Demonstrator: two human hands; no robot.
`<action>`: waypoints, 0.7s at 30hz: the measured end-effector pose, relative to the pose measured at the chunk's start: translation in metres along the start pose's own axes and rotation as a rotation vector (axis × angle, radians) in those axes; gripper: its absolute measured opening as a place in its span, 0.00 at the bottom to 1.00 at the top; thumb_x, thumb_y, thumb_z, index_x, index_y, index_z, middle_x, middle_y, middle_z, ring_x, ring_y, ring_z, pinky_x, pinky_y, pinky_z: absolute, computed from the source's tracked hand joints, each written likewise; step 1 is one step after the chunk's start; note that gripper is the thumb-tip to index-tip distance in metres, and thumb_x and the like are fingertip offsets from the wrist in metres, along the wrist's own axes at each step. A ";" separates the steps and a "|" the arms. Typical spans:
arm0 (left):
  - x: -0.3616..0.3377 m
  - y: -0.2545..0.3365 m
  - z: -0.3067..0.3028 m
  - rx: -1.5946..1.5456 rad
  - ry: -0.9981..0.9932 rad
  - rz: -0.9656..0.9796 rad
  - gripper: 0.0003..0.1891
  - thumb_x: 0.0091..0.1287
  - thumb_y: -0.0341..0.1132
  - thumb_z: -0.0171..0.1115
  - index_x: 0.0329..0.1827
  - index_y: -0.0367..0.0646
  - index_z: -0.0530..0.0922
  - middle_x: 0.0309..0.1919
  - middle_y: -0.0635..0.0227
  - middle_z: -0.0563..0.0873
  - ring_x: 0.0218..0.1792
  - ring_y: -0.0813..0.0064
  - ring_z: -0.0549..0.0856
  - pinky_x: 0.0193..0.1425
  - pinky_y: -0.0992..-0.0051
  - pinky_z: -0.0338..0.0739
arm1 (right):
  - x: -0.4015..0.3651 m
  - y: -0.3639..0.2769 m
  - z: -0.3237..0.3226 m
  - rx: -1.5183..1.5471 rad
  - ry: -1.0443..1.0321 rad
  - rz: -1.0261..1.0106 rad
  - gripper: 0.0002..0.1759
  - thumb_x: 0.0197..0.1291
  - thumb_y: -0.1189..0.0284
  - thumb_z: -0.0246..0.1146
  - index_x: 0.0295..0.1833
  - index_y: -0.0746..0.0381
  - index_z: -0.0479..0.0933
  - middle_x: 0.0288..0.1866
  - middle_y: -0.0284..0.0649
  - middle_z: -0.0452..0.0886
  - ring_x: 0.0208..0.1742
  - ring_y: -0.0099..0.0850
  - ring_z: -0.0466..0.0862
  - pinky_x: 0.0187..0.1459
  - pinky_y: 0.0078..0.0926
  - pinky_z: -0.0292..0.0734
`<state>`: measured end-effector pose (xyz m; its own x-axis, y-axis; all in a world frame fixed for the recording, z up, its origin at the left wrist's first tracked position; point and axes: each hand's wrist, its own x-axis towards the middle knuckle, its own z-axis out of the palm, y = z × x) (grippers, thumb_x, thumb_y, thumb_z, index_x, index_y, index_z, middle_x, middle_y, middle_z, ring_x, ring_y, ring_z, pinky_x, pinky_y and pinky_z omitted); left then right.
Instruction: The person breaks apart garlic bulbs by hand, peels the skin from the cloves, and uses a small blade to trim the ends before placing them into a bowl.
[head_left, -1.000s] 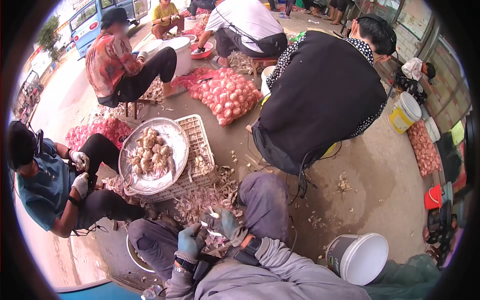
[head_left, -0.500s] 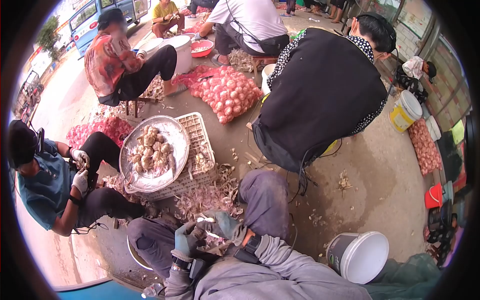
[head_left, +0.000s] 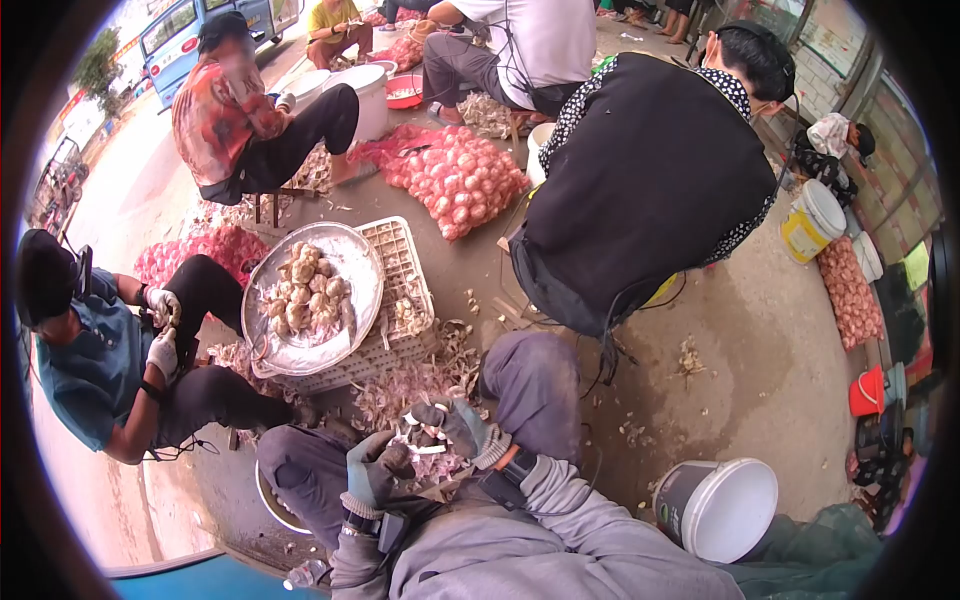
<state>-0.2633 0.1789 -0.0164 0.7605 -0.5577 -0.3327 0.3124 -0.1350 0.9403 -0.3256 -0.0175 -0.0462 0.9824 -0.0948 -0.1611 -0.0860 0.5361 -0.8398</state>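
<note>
Now, front and centre on my feed, small white pieces (head_left: 430, 449) sit among the fingers of the right hand (head_left: 455, 430), low between the knees (head_left: 535, 375); I take them for garlic cloves, though they're too small to be sure. That hand is curled and, by the look of it, gripping them, while the left hand (head_left: 375, 470) hangs just beside with fingers half bent, and I can't tell whether it holds anything. I'd judge the step here as working the pieces over with both hands, and the next move as calling for a light pinch and a steady right hand, since smooth cloves could slip. Both hands wear blue-grey gloves (head_left: 362, 484), darker at the fingers, with ribbed knit cuffs. Just past them, a heap of peel (head_left: 400, 385) spreads in papery pink and cream flakes. Further out, a round, silvery pan (head_left: 358, 262) carries knobbly tan bulbs (head_left: 300, 295) and rests over a latticed crate (head_left: 405, 262), pale plastic by my reading. Beyond that, a pink net bag (head_left: 455, 185) bulges with rounded bulbs; over on the left a co-worker (head_left: 95, 350) bends over gloved hands, and out right there's a smooth, dark-sided bucket (head_left: 685, 495) on the floor.
</note>
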 end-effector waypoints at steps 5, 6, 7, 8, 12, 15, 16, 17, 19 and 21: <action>-0.004 0.016 -0.003 -0.048 0.058 -0.028 0.16 0.71 0.32 0.66 0.56 0.29 0.81 0.38 0.67 0.88 0.37 0.79 0.86 0.42 0.77 0.83 | 0.021 0.056 -0.048 0.192 -0.133 -0.201 0.29 0.71 0.46 0.64 0.57 0.64 0.82 0.36 0.34 0.84 0.28 0.21 0.78 0.27 0.19 0.71; -0.001 0.011 -0.007 -0.016 0.038 -0.045 0.18 0.71 0.30 0.65 0.60 0.28 0.79 0.43 0.64 0.88 0.40 0.77 0.87 0.45 0.75 0.84 | 0.013 0.036 -0.034 0.269 -0.076 0.000 0.30 0.71 0.46 0.64 0.58 0.64 0.81 0.36 0.34 0.84 0.26 0.20 0.76 0.23 0.19 0.66; 0.000 -0.002 -0.012 -0.043 -0.033 0.001 0.22 0.72 0.28 0.65 0.66 0.29 0.75 0.51 0.60 0.87 0.48 0.75 0.87 0.52 0.75 0.83 | 0.007 0.005 -0.020 0.330 -0.027 0.198 0.30 0.71 0.47 0.64 0.58 0.64 0.81 0.36 0.35 0.84 0.24 0.20 0.74 0.20 0.18 0.62; 0.007 -0.014 -0.006 0.125 -0.034 0.105 0.27 0.71 0.26 0.65 0.73 0.32 0.71 0.59 0.57 0.84 0.57 0.72 0.84 0.59 0.75 0.80 | 0.009 0.002 -0.025 0.315 -0.044 0.205 0.30 0.71 0.46 0.64 0.59 0.64 0.81 0.37 0.35 0.84 0.24 0.20 0.74 0.20 0.18 0.61; 0.003 0.009 0.000 0.569 0.020 0.236 0.27 0.68 0.24 0.67 0.72 0.41 0.75 0.61 0.54 0.84 0.59 0.69 0.83 0.63 0.73 0.76 | 0.010 -0.003 -0.012 0.336 -0.088 0.245 0.29 0.72 0.47 0.62 0.54 0.65 0.82 0.31 0.30 0.79 0.25 0.18 0.73 0.22 0.16 0.61; 0.012 0.004 -0.009 0.510 0.037 0.327 0.23 0.67 0.24 0.69 0.67 0.39 0.79 0.56 0.59 0.85 0.54 0.72 0.83 0.59 0.75 0.77 | 0.008 -0.007 -0.013 0.246 -0.018 0.295 0.28 0.71 0.47 0.63 0.51 0.65 0.83 0.31 0.31 0.80 0.25 0.19 0.75 0.21 0.16 0.63; 0.013 0.002 -0.011 0.451 0.043 0.371 0.22 0.66 0.24 0.70 0.64 0.39 0.81 0.52 0.62 0.85 0.51 0.74 0.83 0.57 0.76 0.77 | 0.009 -0.001 -0.017 0.218 0.003 0.291 0.28 0.72 0.47 0.62 0.51 0.65 0.83 0.31 0.31 0.79 0.25 0.19 0.77 0.21 0.16 0.66; 0.012 0.001 -0.011 0.448 0.049 0.362 0.22 0.66 0.24 0.70 0.64 0.39 0.81 0.52 0.62 0.85 0.51 0.74 0.83 0.57 0.76 0.77 | 0.010 0.002 -0.018 0.218 0.001 0.303 0.28 0.72 0.47 0.62 0.51 0.65 0.83 0.31 0.31 0.79 0.25 0.19 0.77 0.21 0.16 0.66; 0.009 0.025 0.000 0.302 0.088 0.318 0.19 0.66 0.26 0.72 0.60 0.38 0.83 0.47 0.63 0.84 0.49 0.74 0.83 0.55 0.76 0.77 | 0.012 0.000 -0.011 0.099 -0.059 0.232 0.29 0.71 0.46 0.62 0.48 0.65 0.83 0.30 0.30 0.79 0.25 0.19 0.77 0.21 0.16 0.67; 0.013 0.030 0.005 0.403 0.010 0.451 0.20 0.65 0.26 0.73 0.61 0.38 0.82 0.46 0.64 0.84 0.47 0.72 0.84 0.52 0.74 0.77 | 0.008 -0.006 -0.001 -0.013 -0.033 0.301 0.26 0.73 0.48 0.62 0.44 0.63 0.83 0.29 0.28 0.78 0.25 0.18 0.76 0.23 0.16 0.67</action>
<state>-0.2471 0.1639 0.0076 0.7736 -0.6247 0.1060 -0.2809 -0.1882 0.9411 -0.3172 -0.0219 -0.0431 0.9172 0.0937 -0.3873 -0.3760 0.5249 -0.7636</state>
